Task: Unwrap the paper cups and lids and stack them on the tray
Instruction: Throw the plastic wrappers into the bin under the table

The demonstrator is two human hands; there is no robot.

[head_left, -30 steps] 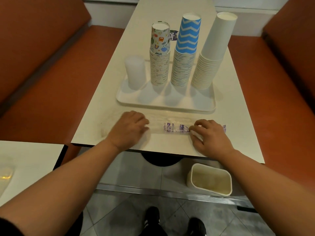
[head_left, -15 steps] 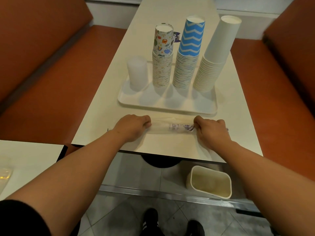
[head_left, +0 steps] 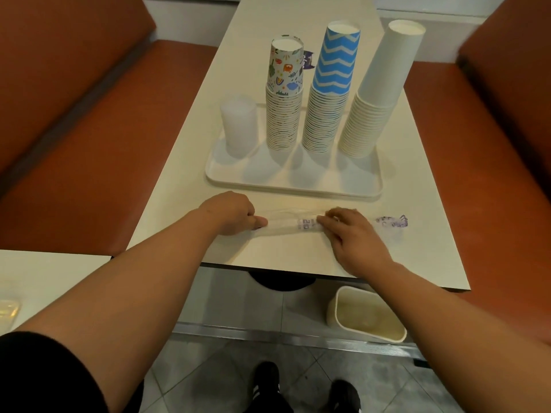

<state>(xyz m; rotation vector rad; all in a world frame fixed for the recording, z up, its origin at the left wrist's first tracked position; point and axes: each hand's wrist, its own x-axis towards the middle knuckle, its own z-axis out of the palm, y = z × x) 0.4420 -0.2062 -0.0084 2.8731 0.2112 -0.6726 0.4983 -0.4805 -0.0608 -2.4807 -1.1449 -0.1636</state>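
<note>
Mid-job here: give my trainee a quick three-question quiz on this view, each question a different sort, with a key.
1. True or false: the stack of lids stands at the left end of the tray.
2. How many stacks of paper cups stand on the tray?
3. Which is nearest the plastic wrapper that the left hand grips and the right hand holds? A) tray B) bin C) bench

Key: 1 true; 2 three; 3 A

cup stacks (head_left: 316, 114) on tray (head_left: 292, 181), wrapper (head_left: 283, 226) before it
</note>
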